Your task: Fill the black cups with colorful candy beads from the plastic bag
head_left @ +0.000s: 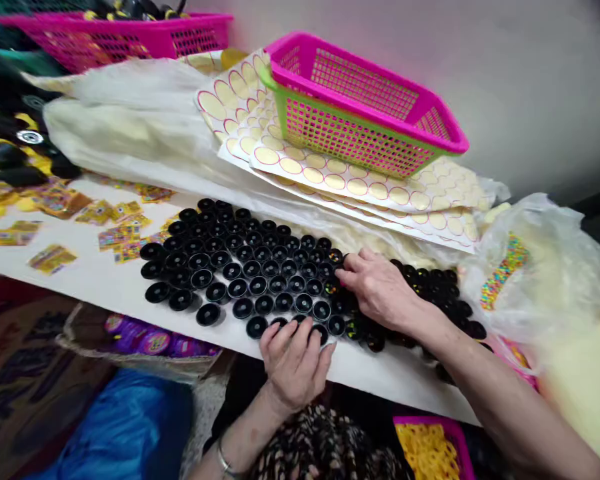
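Several small black round caps (253,263) stand packed together, open side up, on a white table (105,283). My left hand (295,363) rests at the table's near edge, its fingers curled over the front row of caps. My right hand (380,290) lies on the caps further right, fingertips pinched together at one cap with a colourful sticker. Caps to the right of that hand (443,293) look dark and closed on top. What the pinch holds is too small to make out.
A pink-and-green basket (360,107) sits on sticker sheets (330,173) at the back. Another pink basket (120,37) stands far left. Colourful labels (115,233) lie scattered at left. Clear plastic bags (535,267) bulge at right. A small pink tray (430,450) sits below the table.
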`<act>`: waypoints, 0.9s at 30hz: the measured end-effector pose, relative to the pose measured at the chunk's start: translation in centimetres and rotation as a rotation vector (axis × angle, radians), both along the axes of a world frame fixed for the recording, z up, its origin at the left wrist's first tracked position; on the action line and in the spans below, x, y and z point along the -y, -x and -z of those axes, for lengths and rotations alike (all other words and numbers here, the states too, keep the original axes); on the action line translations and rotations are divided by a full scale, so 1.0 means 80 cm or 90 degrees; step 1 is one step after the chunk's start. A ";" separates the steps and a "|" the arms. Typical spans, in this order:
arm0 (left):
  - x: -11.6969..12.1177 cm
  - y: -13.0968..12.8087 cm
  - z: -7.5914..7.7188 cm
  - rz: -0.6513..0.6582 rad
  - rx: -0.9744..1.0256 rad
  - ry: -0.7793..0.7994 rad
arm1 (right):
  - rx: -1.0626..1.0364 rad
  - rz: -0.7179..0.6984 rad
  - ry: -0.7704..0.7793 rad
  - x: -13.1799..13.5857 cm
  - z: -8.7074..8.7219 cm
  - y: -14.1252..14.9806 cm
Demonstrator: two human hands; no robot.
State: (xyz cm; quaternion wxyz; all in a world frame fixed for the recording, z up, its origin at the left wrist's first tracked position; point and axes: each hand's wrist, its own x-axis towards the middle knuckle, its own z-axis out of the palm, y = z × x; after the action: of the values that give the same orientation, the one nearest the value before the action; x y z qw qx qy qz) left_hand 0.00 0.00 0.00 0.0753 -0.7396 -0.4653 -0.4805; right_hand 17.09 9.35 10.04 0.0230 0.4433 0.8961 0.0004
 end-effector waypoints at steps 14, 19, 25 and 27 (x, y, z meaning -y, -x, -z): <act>-0.013 0.004 0.004 0.005 -0.028 -0.064 | 0.138 0.754 -0.028 0.060 0.042 -0.285; -0.017 0.002 0.004 0.003 -0.036 -0.089 | 0.056 0.682 0.070 0.046 0.053 -0.300; -0.019 0.004 0.003 0.004 -0.060 -0.111 | -0.544 0.664 0.047 0.064 0.076 -0.320; -0.022 0.004 0.002 0.011 -0.068 -0.115 | -0.698 0.673 0.025 0.073 0.079 -0.322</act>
State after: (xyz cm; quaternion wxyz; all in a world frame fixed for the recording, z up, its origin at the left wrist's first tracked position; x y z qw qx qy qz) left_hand -0.35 1.79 -0.19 0.1624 -0.7582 -0.4092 -0.4810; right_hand 42.86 3.49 3.69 -0.4204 0.7497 0.4476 -0.2468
